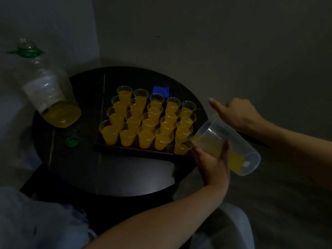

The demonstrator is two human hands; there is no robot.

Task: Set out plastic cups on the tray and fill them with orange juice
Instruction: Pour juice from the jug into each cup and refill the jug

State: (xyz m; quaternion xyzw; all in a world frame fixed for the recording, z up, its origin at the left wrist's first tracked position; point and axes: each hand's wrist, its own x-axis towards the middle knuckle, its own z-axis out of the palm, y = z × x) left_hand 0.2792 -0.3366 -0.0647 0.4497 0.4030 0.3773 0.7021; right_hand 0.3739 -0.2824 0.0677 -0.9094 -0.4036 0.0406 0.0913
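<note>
Several clear plastic cups (pixel 146 119) filled with orange juice stand in rows on a dark tray (pixel 133 150) on the round black table (pixel 111 173). A clear plastic jug (pixel 239 150) holding some juice is tilted, its spout over the front-right cup (pixel 181 148), and juice runs into that cup. My right hand (pixel 237 112) grips the jug's handle from above, index finger stretched out. My left hand (pixel 212 159) cups the jug's underside near the spout, thumb up against its side.
A big clear bottle (pixel 52 94) with a green handle and a little juice at its bottom stands at the table's left. Its green cap (pixel 71 141) lies on the table. A blue object (pixel 160 91) sits behind the cups. Walls close in behind.
</note>
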